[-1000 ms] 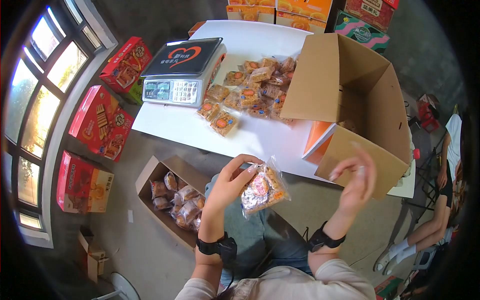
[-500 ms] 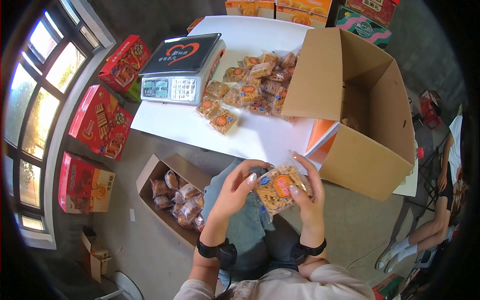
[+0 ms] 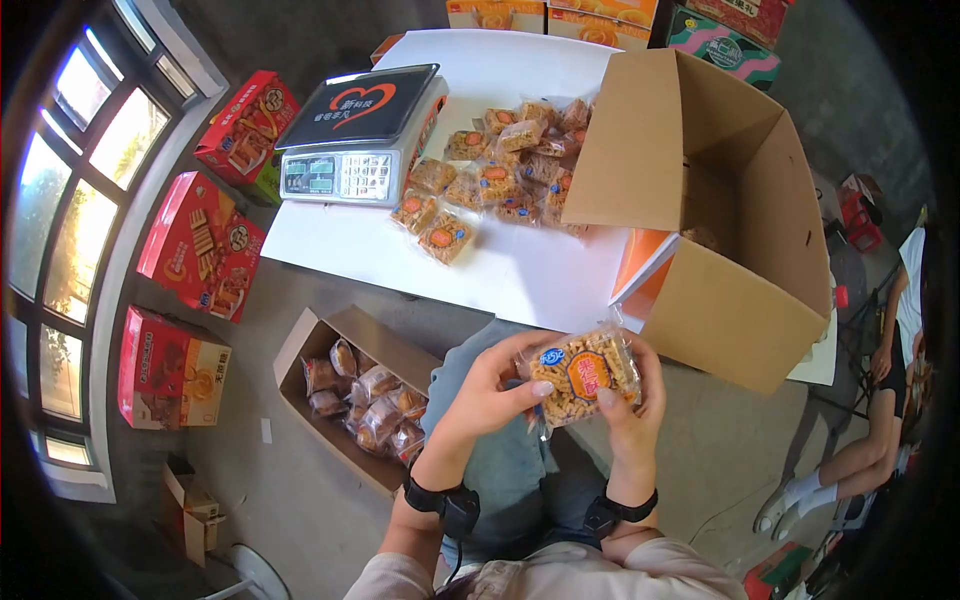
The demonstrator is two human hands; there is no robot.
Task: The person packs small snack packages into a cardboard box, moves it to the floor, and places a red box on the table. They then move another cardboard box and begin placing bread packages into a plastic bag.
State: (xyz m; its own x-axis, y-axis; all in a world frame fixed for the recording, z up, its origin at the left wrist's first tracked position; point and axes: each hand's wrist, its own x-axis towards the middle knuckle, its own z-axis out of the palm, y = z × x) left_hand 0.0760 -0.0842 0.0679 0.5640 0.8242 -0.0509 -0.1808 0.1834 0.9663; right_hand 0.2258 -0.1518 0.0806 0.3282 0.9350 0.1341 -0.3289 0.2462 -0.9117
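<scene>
A clear-wrapped packet of crunchy fried-dough snack (image 3: 583, 378), with an orange and a blue label, is held above my lap. My left hand (image 3: 488, 388) grips its left edge, thumb on top. On the opposite side my right hand (image 3: 638, 402) wraps round the packet, its thumb pressing the lower front edge. The fingers behind the wrapper are partly hidden. Similar snack packets (image 3: 497, 183) lie heaped on the white table (image 3: 370, 242), beyond my hands.
A digital scale (image 3: 340, 172) stands on the table's left. An open cardboard box (image 3: 735, 318) sits at its right end. Below, a carton (image 3: 352, 322) holds wrapped brown snacks (image 3: 378, 412). Red gift boxes (image 3: 205, 240) line the window side. Another person's legs (image 3: 850, 455) show at right.
My left hand has closed onto the packet's left edge, where its fingers were apart before. The packet has turned, so its label now faces me more squarely.
</scene>
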